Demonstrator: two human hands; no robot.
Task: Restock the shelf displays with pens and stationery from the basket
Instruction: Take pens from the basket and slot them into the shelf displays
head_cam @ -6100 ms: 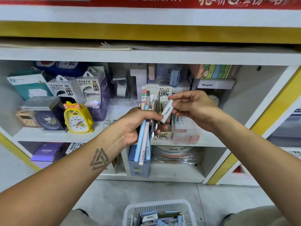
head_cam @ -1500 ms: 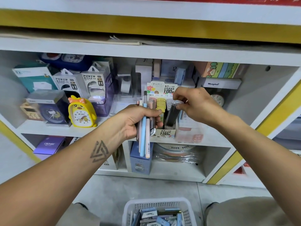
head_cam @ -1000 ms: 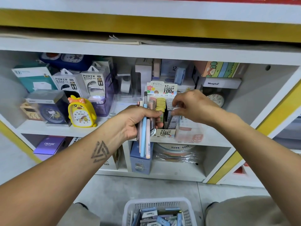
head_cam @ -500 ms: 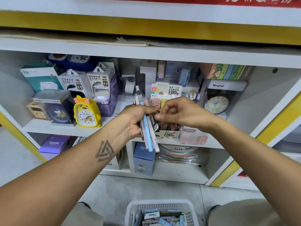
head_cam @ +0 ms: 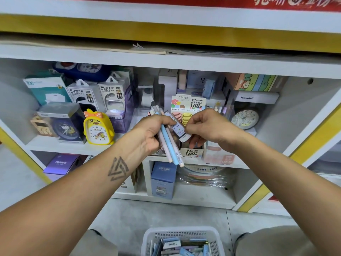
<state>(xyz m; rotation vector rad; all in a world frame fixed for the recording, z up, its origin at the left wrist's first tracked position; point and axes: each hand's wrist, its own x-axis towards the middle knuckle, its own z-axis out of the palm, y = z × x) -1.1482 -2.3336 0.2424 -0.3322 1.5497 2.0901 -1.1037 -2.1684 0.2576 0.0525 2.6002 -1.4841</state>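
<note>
The left hand (head_cam: pixel 151 133) clamps a bundle of pens (head_cam: pixel 168 145) as ready stock while the right hand (head_cam: pixel 206 128) pinches a lead-refill case (head_cam: pixel 178 128) (label outward), apparently bound for the display box (head_cam: pixel 191 152) behind.

**White shelves, yellow trim**

A white shelf unit (head_cam: pixel 166 60) edged with yellow trim (head_cam: pixel 184 36) stands on a pale grey floor (head_cam: pixel 147 215). A red banner (head_cam: pixel 276 2) runs along the top. Lighting is soft and even.
</note>
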